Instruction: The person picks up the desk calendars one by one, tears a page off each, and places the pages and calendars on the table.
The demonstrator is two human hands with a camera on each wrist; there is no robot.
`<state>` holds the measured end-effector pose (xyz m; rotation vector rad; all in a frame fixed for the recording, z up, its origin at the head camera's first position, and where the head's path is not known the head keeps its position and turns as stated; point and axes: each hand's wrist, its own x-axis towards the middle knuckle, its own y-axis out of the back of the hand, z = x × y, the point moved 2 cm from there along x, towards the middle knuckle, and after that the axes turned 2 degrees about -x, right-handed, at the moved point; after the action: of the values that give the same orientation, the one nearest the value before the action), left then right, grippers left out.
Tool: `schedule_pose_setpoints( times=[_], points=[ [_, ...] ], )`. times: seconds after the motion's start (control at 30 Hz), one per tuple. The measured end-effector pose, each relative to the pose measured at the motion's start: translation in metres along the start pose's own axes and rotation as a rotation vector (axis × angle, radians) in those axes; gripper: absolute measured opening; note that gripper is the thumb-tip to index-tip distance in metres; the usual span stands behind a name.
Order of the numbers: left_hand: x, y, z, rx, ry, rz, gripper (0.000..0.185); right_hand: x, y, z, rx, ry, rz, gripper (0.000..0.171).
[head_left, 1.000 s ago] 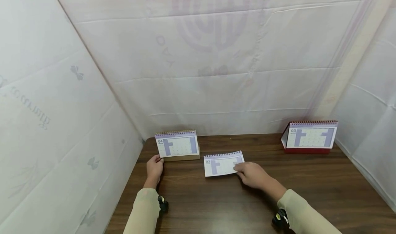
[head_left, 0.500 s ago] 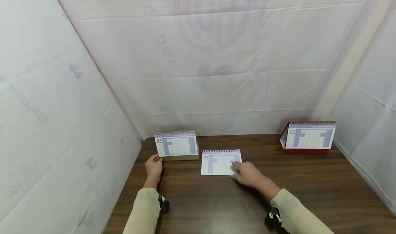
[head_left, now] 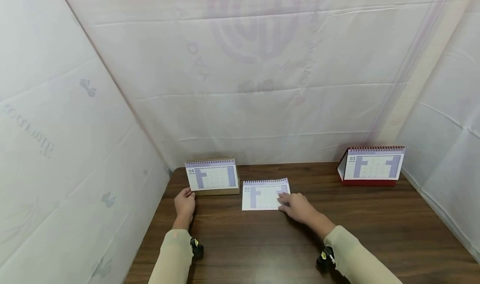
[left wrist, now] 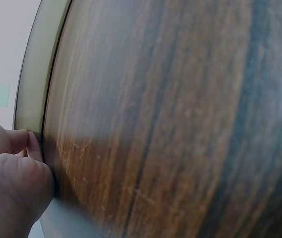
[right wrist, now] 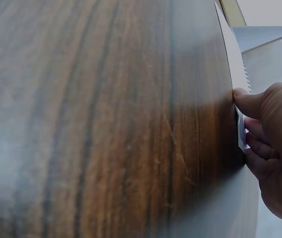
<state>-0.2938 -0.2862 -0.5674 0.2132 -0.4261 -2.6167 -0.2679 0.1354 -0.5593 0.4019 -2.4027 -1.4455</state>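
Note:
At the back left of the table stands a tan-based desk calendar [head_left: 211, 177] showing page 04. My left hand [head_left: 185, 204] pinches its lower left corner; in the left wrist view, thumb and finger meet at the edge of the tan base [left wrist: 32, 89]. Right of it, a loose spiral-punched calendar page [head_left: 264, 195] marked 03 lies flat on the table. My right hand [head_left: 298, 207] touches the page's right part with spread fingers. In the right wrist view, the thumb [right wrist: 245, 99] is at the page's front edge and the other fingers at its right side.
A red-based desk calendar [head_left: 375, 165] showing page 03 stands at the back right. White printed sheeting [head_left: 270, 121] hangs behind the brown wooden table [head_left: 247, 242] and along both sides.
My right hand has lowered the page from a slight tilt to flat on the table, then slid it a little away and left. The left hand keeps its hold on the tan-based calendar.

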Motion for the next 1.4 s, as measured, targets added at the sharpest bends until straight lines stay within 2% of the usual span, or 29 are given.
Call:
schedule_pose_setpoints(
  times=[0.43, 0.7, 1.1, 1.27, 1.4],
  points=[
    [-0.004, -0.003, 0.005, -0.006, -0.004, 0.003, 0.038, 0.010, -0.001, 0.006, 0.017, -0.037, 0.003, 0.034],
    [-0.005, -0.009, 0.005, 0.020, -0.025, -0.033, 0.041, 0.018, 0.002, 0.015, 0.024, -0.044, 0.020, 0.032],
    [0.012, -0.005, 0.007, 0.047, -0.028, -0.038, 0.041, 0.037, -0.001, 0.019, 0.077, -0.101, 0.004, 0.034],
    [0.015, -0.005, 0.008, 0.044, -0.031, -0.013, 0.041, 0.049, -0.002, 0.023, 0.110, -0.116, 0.000, 0.034],
    [0.015, -0.005, 0.006, 0.033, -0.028, -0.018, 0.041, 0.055, -0.004, 0.025, 0.129, -0.127, 0.018, 0.033]
  ],
)
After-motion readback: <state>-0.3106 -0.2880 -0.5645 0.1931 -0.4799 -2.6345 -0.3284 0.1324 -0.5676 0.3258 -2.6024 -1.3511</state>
